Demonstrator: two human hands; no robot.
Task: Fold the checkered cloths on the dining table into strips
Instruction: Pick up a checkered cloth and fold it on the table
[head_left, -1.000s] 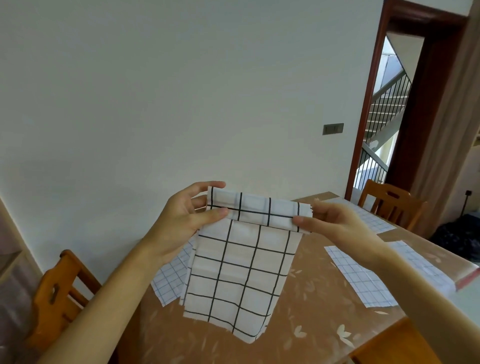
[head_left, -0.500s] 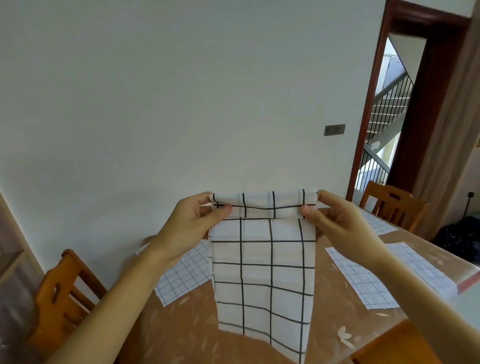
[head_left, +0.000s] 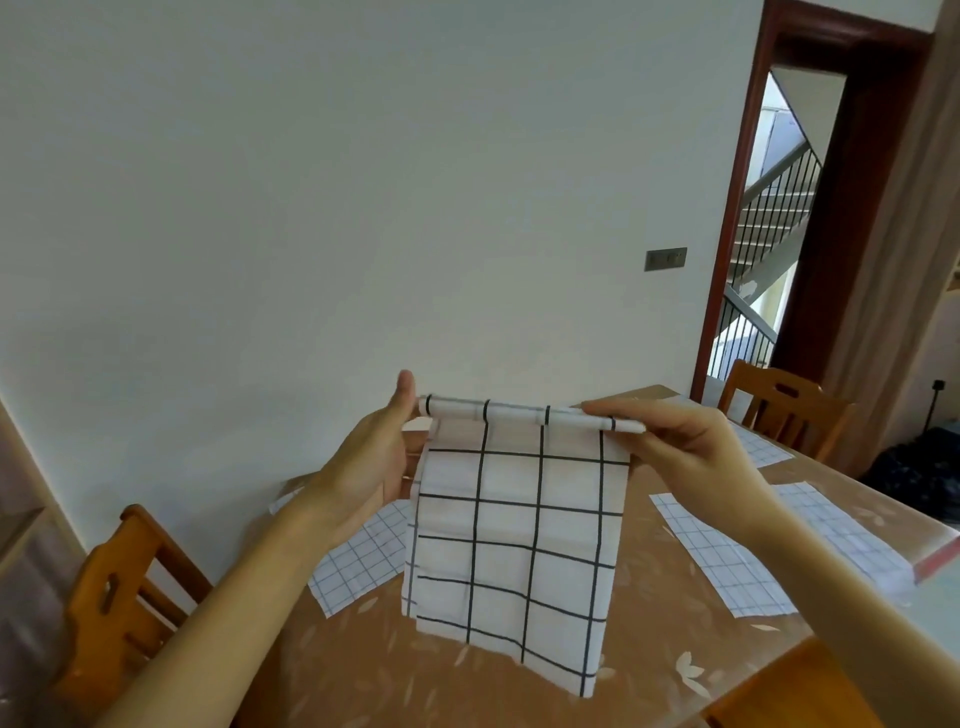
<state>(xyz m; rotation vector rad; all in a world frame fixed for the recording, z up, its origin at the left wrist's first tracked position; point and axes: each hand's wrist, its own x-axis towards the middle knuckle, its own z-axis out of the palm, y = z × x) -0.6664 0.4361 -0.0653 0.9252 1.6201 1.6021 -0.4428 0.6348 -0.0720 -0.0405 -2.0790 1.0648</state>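
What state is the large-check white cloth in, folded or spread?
Partly folded: the white cloth with wide black checks has its top edge turned into a narrow band between the left hand and right hand; the rest hangs open.

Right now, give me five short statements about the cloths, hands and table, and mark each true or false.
1. Both hands hold the large-check cloth by its folded top edge. True.
2. That cloth lies flat on the table. False: it hangs from the left hand and right hand, lower part draping to the table.
3. A small-check cloth lies on the table beside the left hand. True.
4. The cloths are red and white. False: white with dark lines.
5. A wooden chair stands at the far right. True.
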